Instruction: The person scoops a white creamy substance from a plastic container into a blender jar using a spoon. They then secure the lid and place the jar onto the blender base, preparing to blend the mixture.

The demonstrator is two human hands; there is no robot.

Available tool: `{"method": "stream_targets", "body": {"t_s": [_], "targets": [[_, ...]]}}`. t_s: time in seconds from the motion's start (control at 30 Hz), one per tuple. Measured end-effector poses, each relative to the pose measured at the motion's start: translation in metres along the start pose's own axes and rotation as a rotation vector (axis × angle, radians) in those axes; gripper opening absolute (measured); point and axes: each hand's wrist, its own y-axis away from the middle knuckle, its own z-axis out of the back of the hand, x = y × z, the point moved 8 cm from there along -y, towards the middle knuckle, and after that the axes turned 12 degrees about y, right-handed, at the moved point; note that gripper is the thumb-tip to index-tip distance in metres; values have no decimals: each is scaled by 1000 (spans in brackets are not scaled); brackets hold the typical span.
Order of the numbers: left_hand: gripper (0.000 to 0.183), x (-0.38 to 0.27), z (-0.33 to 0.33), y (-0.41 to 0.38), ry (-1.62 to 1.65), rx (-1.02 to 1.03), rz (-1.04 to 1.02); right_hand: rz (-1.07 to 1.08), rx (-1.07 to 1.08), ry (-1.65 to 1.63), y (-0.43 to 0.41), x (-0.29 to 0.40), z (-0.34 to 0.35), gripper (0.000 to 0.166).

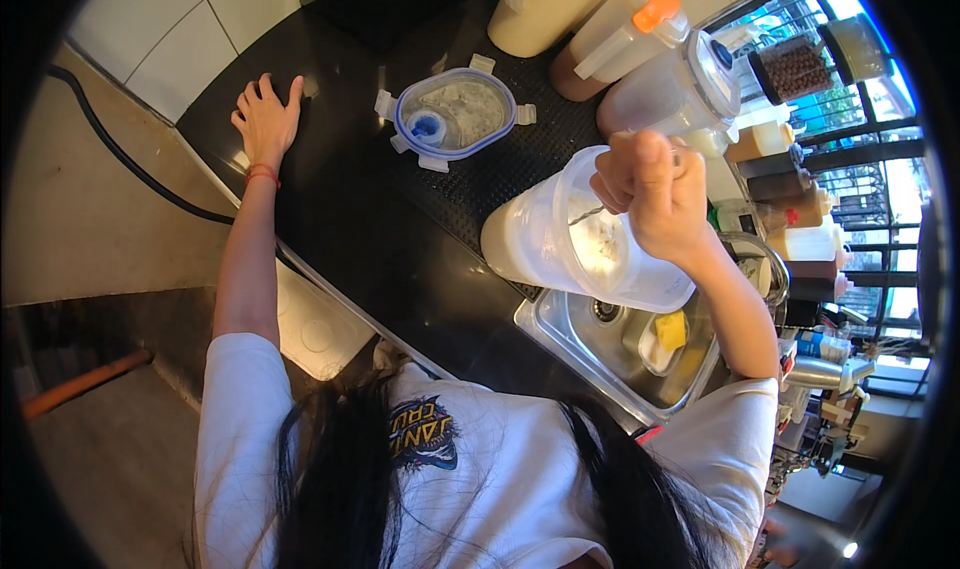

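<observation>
My right hand (pixel 654 194) is closed above the open mouth of a tall translucent plastic container (pixel 529 231). From the fist a thin metal utensil (pixel 587 215) reaches down into it; its lower end is hidden in the pale, foamy contents. My left hand (pixel 268 123) rests on the dark countertop (pixel 330 171) with its fingers spread, holding nothing. Between my hands, farther back, lies a clear oval lid (pixel 457 111) with a blue seal, side clips and a blue-and-white round cap.
A steel sink (pixel 585 336) holds a small tub (pixel 654 348) with a yellow sponge (pixel 670 330). Large filled plastic containers (pixel 652 81) line the back. Squeeze bottles (pixel 806 239) stand along the barred window. A black ribbed mat (pixel 480 186) lies under the container.
</observation>
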Motion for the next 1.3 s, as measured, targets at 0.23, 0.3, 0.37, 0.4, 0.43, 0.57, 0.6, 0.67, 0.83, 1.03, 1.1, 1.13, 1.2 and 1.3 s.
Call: {"method": "stream_targets", "body": {"t_s": [0.23,0.3,0.37,0.4,0.43,0.57,0.6,0.67,0.83,1.03,1.1,1.13,1.2,1.3], "targets": [[63,-2,-1,0,-24,-17,-6,329,-168,307,28,19,19,59],[63,0,2,0,-25,-24,-6,561,-259,149,36,35,23,60],[63,0,3,-2,-37,-20,0,503,-266,12,33,24,22,57],[63,-2,2,-3,-34,-7,-2,407,-263,-26,31,12,18,56],[64,-3,-1,-2,-31,5,-2,360,-240,-76,30,5,11,55],[64,-2,0,0,-25,20,18,306,-133,-548,28,7,14,54],[64,-1,-1,0,-27,28,23,271,-112,-681,30,6,18,55],[64,-3,2,-2,-40,35,31,403,-93,-412,33,12,20,45],[62,-5,1,-2,-17,-2,-13,577,-36,161,38,7,-5,23],[63,-2,3,1,-25,12,12,758,18,52,42,43,4,42],[63,-6,4,0,-18,12,5,606,-146,114,33,15,3,45],[63,-6,3,-1,-20,6,0,530,-228,144,28,3,6,46],[63,-4,2,-1,-26,-10,-1,223,-143,-43,7,-21,4,46],[63,-2,-1,0,-32,-5,3,45,-155,-240,5,-32,3,45]]}}
